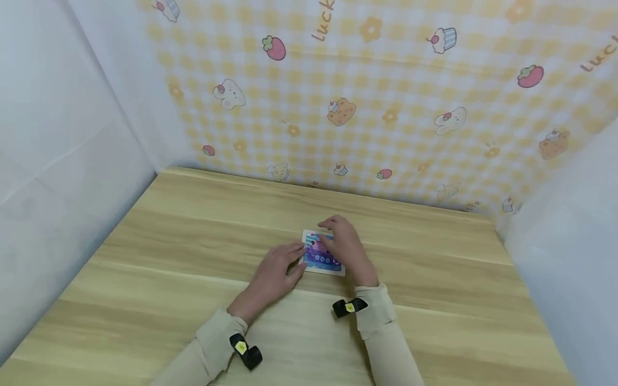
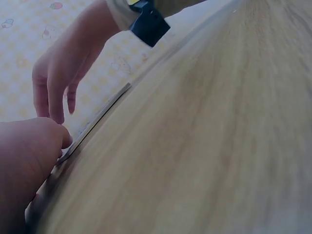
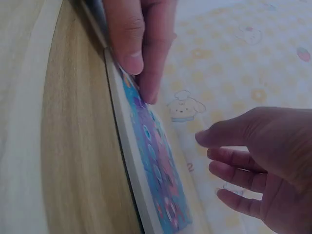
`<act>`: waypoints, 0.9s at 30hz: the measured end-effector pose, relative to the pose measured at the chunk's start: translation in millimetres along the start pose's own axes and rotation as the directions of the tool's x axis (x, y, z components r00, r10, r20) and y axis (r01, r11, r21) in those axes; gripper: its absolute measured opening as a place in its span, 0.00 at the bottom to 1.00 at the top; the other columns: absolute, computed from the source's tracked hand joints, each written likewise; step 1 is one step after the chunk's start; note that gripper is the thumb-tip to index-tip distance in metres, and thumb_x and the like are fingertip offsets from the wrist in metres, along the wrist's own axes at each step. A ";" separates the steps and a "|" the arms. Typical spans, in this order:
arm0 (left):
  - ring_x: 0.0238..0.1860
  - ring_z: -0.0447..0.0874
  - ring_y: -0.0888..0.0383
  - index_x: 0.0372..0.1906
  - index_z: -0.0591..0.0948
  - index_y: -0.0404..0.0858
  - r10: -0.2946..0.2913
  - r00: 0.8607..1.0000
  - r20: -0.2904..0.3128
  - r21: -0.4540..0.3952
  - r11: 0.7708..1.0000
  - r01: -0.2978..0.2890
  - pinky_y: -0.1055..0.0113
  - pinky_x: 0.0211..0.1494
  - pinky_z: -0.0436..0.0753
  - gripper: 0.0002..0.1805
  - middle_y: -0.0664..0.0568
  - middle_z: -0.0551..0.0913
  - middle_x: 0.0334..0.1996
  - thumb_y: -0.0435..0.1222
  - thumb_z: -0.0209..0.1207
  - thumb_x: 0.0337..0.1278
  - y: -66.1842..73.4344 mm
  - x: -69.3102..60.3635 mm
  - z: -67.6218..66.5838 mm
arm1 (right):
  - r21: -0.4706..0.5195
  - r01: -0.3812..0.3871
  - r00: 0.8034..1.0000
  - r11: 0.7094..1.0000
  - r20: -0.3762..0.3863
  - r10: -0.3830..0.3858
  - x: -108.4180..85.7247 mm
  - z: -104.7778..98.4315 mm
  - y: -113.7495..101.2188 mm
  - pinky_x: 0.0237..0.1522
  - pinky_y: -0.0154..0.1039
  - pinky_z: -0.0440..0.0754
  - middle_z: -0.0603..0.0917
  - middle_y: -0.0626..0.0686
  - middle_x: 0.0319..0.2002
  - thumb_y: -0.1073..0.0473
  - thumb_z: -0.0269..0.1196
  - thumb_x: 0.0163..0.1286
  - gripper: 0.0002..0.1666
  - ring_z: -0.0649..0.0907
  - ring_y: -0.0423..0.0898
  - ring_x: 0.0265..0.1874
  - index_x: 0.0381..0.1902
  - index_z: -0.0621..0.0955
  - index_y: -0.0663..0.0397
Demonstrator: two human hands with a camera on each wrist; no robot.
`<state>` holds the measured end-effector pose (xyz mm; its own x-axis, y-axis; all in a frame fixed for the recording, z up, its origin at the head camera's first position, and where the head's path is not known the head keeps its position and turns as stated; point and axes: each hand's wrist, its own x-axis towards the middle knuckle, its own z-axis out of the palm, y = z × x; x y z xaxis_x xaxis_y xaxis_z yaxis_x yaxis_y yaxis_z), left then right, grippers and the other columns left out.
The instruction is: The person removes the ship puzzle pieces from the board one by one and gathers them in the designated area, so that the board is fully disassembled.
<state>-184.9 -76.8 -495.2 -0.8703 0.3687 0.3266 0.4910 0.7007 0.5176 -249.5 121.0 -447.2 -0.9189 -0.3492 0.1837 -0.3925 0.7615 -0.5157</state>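
Note:
A small flat rectangular board [image 1: 322,260] lies on the wooden table. It has a pale border and a blue, purple and pink picture, and its thick edge shows in the right wrist view. My left hand [image 1: 274,273] is at its left side, fingers and thumb extended, their tips touching the board near that edge. In the right wrist view, the left thumb [image 3: 127,44] and a finger rest at the board's far end. My right hand [image 1: 348,247] hovers over the board's right part, fingers loosely bent and apart, with nothing held. It hides part of the picture.
The wood-grain table [image 1: 203,225] extends around the board on all sides. Behind it hangs a yellow checked cloth [image 1: 309,128] with cartoon prints. White sheets [image 1: 72,134] stand at both sides. A black strap [image 1: 246,351] sits on each wrist.

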 end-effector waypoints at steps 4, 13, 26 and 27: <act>0.66 0.74 0.50 0.61 0.80 0.37 0.010 1.000 0.015 0.001 1.000 -0.010 0.52 0.71 0.65 0.23 0.50 0.78 0.64 0.45 0.59 0.68 -0.6 0.7 -0.4 | -0.085 0.002 0.998 0.996 0.059 0.003 5.9 7.0 -3.2 0.52 0.50 0.80 0.84 0.58 0.45 0.61 0.67 0.67 0.13 0.83 0.55 0.46 0.47 0.87 0.62; 0.68 0.71 0.55 0.62 0.80 0.37 -0.036 0.999 0.035 0.015 0.999 0.035 0.54 0.73 0.62 0.24 0.51 0.76 0.65 0.46 0.59 0.68 -1.5 0.6 -1.4 | -0.098 0.018 0.998 0.995 0.060 -0.012 9.8 15.7 -3.1 0.47 0.48 0.83 0.86 0.55 0.39 0.61 0.68 0.65 0.08 0.85 0.52 0.41 0.40 0.89 0.59; 0.70 0.68 0.55 0.65 0.77 0.40 -0.064 0.996 0.066 0.010 0.998 0.064 0.51 0.75 0.57 0.25 0.53 0.74 0.67 0.47 0.57 0.69 -0.8 2.1 0.6 | -0.154 0.023 0.999 0.988 0.034 -0.018 14.5 18.5 -7.4 0.40 0.48 0.84 0.88 0.53 0.34 0.66 0.66 0.64 0.05 0.86 0.51 0.34 0.33 0.89 0.57; 0.70 0.68 0.55 0.66 0.76 0.39 -0.063 0.996 0.064 0.006 0.998 0.063 0.50 0.76 0.56 0.26 0.52 0.75 0.67 0.47 0.58 0.69 -1.3 3.0 -0.3 | -0.164 0.035 0.999 0.986 0.026 -0.031 15.8 18.9 -8.1 0.37 0.47 0.84 0.88 0.53 0.33 0.67 0.65 0.64 0.07 0.86 0.50 0.32 0.32 0.90 0.56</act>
<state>-188.1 -76.7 -494.6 -0.9003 0.3620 0.2417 0.4349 0.7263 0.5324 -260.1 99.0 -455.9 -0.9048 -0.3868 0.1779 -0.4257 0.8280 -0.3649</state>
